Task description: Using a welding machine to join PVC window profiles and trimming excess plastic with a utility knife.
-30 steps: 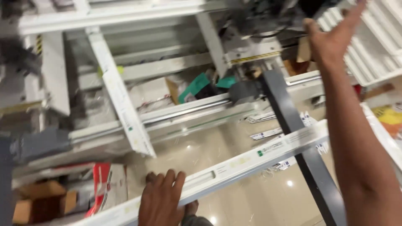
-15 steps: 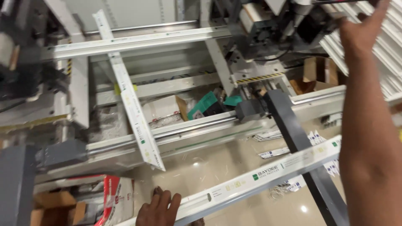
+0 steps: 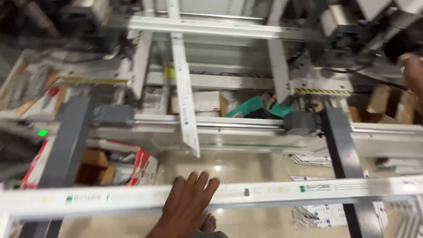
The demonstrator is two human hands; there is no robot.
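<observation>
A long white window-frame profile (image 3: 273, 191) runs across the bottom of the view on a machine table. My left hand (image 3: 187, 205) lies flat on it near the middle, palm down, fingers spread over its top face and not curled round it. Only a blurred part of my right hand (image 3: 414, 75) shows at the right edge, up by the dark machine head (image 3: 348, 37); what it holds or touches is hidden. A second white profile (image 3: 183, 88) lies front to back across the machine's rails, its cut end pointing toward me.
Two grey support arms (image 3: 339, 145) (image 3: 70, 136) reach toward me under the long profile. Behind the rail (image 3: 246, 125) are a green part (image 3: 246, 107) and cardboard boxes (image 3: 387, 103). A red-and-white carton (image 3: 141, 165) sits on the shiny floor. A green lamp (image 3: 42, 132) glows at left.
The view has swung left, so the long profile now lies level across the frame. My left hand stays on it. My right hand has dropped from its raised reach toward the right edge.
</observation>
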